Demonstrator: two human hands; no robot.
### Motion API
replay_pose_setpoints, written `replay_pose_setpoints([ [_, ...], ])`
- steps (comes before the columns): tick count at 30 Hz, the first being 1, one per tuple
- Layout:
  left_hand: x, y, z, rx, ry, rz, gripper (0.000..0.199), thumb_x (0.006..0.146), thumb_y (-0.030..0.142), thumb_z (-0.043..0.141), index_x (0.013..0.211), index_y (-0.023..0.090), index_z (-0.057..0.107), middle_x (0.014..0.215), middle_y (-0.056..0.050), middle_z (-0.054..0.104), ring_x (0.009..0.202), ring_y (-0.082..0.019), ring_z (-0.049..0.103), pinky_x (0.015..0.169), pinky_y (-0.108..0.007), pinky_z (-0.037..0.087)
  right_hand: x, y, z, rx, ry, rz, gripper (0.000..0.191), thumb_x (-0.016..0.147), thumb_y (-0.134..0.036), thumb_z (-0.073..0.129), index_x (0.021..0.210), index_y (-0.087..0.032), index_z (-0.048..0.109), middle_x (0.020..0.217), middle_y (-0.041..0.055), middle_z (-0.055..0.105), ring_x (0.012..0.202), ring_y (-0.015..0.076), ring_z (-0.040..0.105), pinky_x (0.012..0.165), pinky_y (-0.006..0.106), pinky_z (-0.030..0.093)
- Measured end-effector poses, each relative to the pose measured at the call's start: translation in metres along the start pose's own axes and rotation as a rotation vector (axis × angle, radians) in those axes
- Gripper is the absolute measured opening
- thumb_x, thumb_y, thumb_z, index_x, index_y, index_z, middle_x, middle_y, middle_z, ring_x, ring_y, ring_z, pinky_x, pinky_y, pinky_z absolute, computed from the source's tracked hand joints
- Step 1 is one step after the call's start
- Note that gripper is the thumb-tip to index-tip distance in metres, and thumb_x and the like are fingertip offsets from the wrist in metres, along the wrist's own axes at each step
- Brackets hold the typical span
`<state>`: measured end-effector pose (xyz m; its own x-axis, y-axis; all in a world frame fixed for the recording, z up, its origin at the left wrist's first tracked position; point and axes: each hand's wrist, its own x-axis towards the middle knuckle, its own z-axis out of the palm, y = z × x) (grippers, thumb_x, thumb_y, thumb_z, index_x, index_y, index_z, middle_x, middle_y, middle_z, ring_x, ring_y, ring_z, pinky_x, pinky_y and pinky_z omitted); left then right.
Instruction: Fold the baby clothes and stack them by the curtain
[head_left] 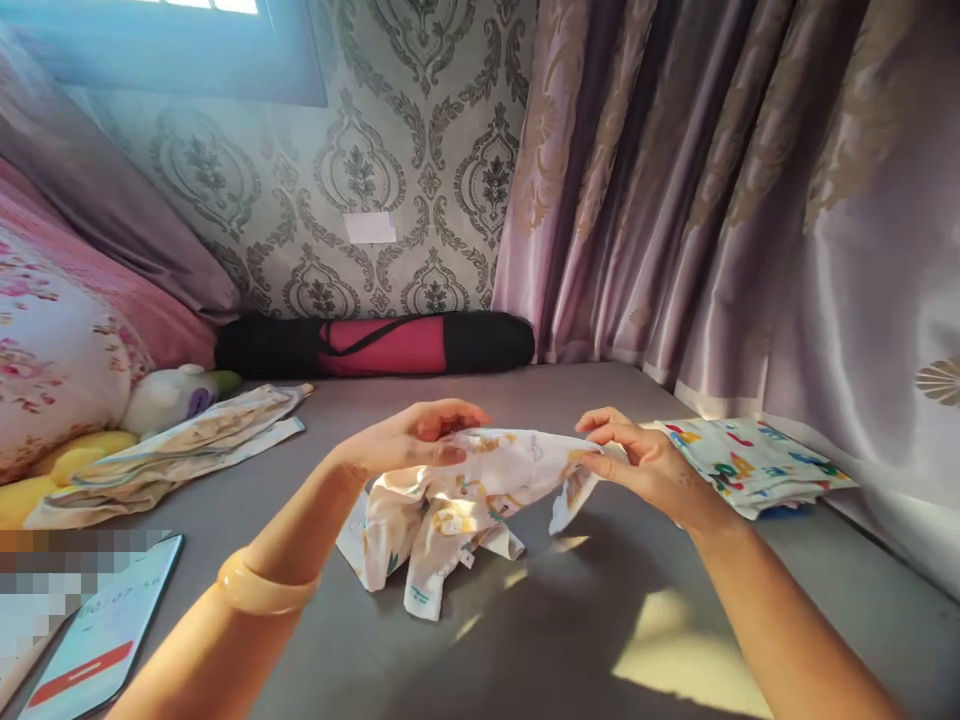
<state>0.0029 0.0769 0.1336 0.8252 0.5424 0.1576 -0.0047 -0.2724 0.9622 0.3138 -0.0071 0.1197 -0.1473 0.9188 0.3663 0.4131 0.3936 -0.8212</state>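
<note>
A small white garment with yellow and brown prints [517, 470] is stretched between my two hands over the grey surface [525, 640]. My left hand [416, 437] pinches its upper left edge, with a pale bangle on that wrist. My right hand [649, 465] grips the upper right end between thumb and fingers. The garment's lower left part hangs in loose folds and rests on the surface, with a small tag showing near the bottom.
Folded cloth with colourful prints [757, 462] lies at the right by the curtain [720, 250]. Beige clothes [180, 450], plush toys [161, 400] and a phone or tablet [105, 630] are at the left. A black and red roll [390, 345] lies along the wall.
</note>
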Motion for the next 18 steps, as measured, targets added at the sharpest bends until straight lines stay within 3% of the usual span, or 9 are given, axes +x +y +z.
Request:
replay_pose_setpoints([
  [2, 0.002, -0.004, 0.010, -0.120, -0.015, 0.038, 0.044, 0.078, 0.030, 0.070, 0.118, 0.017, 0.058, 0.116, -0.011, 0.062, 0.105, -0.023, 0.059, 0.087, -0.033, 0.048, -0.013, -0.006, -0.008, 0.030, 0.013, 0.029, 0.021, 0.081, -0.043, 0.072, 0.087, -0.023, 0.071, 0.102, 0.0044, 0.066, 0.096, 0.0189, 0.061, 0.083, 0.028, 0.049],
  [5, 0.006, -0.004, 0.027, -0.166, -0.007, 0.025, 0.037, 0.078, 0.023, 0.068, 0.113, 0.018, 0.060, 0.107, -0.008, 0.064, 0.096, -0.020, 0.061, 0.081, -0.029, 0.048, -0.031, -0.011, -0.012, 0.060, 0.067, 0.134, 0.025, 0.083, -0.046, 0.069, 0.092, -0.023, 0.067, 0.081, 0.0012, 0.065, 0.072, 0.0152, 0.061, 0.065, 0.025, 0.050],
  [8, 0.013, -0.010, 0.044, -0.161, 0.010, -0.007, 0.028, 0.079, 0.020, 0.064, 0.107, 0.017, 0.062, 0.097, -0.005, 0.066, 0.085, -0.017, 0.061, 0.076, -0.028, 0.047, -0.047, -0.001, -0.010, 0.054, 0.119, 0.203, 0.028, 0.084, -0.050, 0.066, 0.093, -0.023, 0.064, 0.072, -0.0013, 0.061, 0.063, 0.0133, 0.057, 0.056, 0.023, 0.045],
  [10, 0.020, -0.022, 0.055, -0.151, 0.029, -0.034, 0.025, 0.079, 0.019, 0.062, 0.104, 0.016, 0.062, 0.093, -0.004, 0.066, 0.080, -0.016, 0.060, 0.073, -0.027, 0.047, -0.055, 0.013, -0.009, 0.005, 0.017, 0.261, 0.028, 0.087, -0.048, 0.061, 0.093, -0.021, 0.064, 0.074, -0.0008, 0.063, 0.066, 0.0137, 0.057, 0.057, 0.023, 0.045],
  [13, 0.031, -0.044, 0.070, -0.096, 0.064, -0.069, 0.022, 0.077, 0.019, 0.062, 0.099, 0.014, 0.064, 0.090, -0.005, 0.067, 0.080, -0.016, 0.060, 0.074, -0.027, 0.047, -0.061, 0.035, -0.008, -0.189, -0.293, 0.361, 0.024, 0.087, -0.041, 0.059, 0.084, -0.018, 0.068, 0.077, 0.0007, 0.066, 0.072, 0.0162, 0.060, 0.062, 0.024, 0.046],
  [15, 0.037, -0.053, 0.076, -0.050, 0.050, -0.080, 0.021, 0.078, 0.019, 0.059, 0.097, 0.013, 0.065, 0.089, -0.005, 0.067, 0.080, -0.016, 0.060, 0.074, -0.028, 0.047, -0.059, 0.041, -0.007, -0.298, -0.433, 0.419, 0.019, 0.084, -0.036, 0.062, 0.084, -0.018, 0.070, 0.081, 0.0023, 0.070, 0.079, 0.0191, 0.064, 0.068, 0.026, 0.048],
  [18, 0.043, -0.049, 0.078, 0.101, 0.017, -0.046, 0.024, 0.078, 0.019, 0.055, 0.098, 0.015, 0.069, 0.099, -0.007, 0.064, 0.086, -0.017, 0.060, 0.076, -0.028, 0.048, -0.047, 0.035, 0.001, -0.311, -0.362, 0.376, 0.024, 0.085, -0.032, 0.061, 0.105, -0.021, 0.070, 0.106, 0.0060, 0.071, 0.102, 0.0234, 0.064, 0.087, 0.031, 0.049],
])
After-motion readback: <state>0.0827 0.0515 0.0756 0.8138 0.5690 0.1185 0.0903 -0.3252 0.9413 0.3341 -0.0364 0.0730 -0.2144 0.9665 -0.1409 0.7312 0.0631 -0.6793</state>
